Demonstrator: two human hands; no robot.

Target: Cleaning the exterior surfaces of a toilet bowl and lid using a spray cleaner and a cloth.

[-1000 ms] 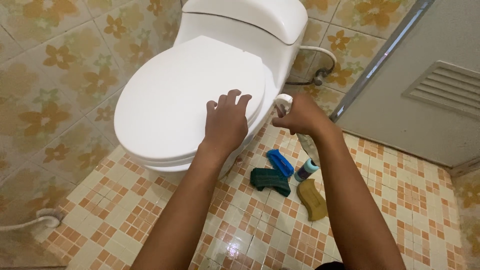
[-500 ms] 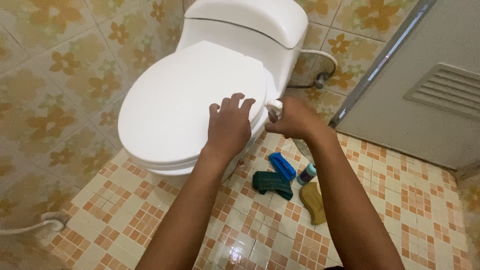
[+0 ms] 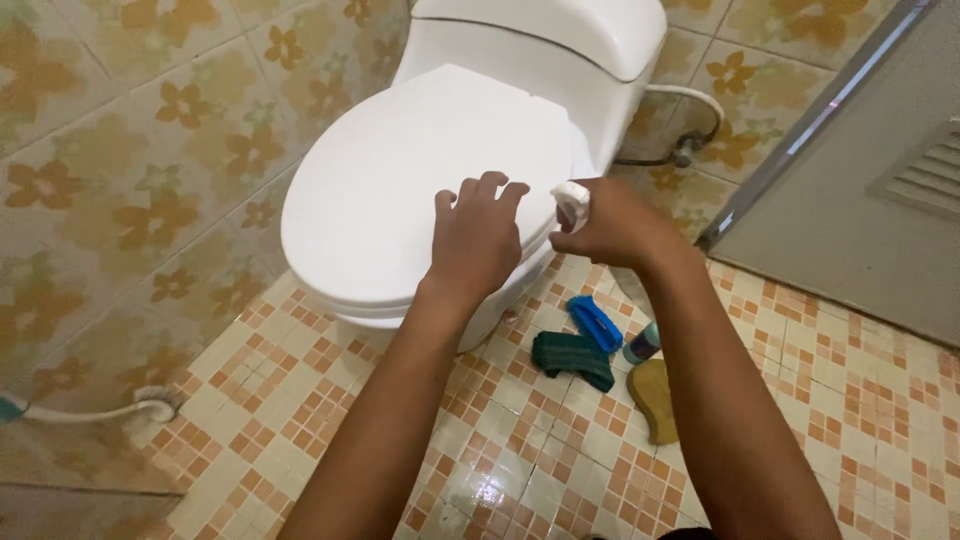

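Note:
A white toilet with its lid (image 3: 400, 180) down fills the upper middle of the head view. My left hand (image 3: 478, 238) lies on the lid's right front edge, fingers spread and holding nothing. Just to its right, my right hand (image 3: 612, 228) is closed around a spray bottle, whose white nozzle (image 3: 571, 197) sticks out toward the lid. Most of the bottle is hidden behind my hand and wrist.
On the tiled floor right of the bowl lie a blue brush (image 3: 594, 323), a dark green cloth (image 3: 572, 358), a small teal-capped bottle (image 3: 641, 344) and a mustard-yellow sponge (image 3: 656, 398). A grey door (image 3: 860, 220) stands at right. A hose (image 3: 90, 410) runs along the left wall.
The view has shifted so the toilet and both hands sit further right and slightly higher. My right hand with the nozzle has stayed close beside my left hand on the lid.

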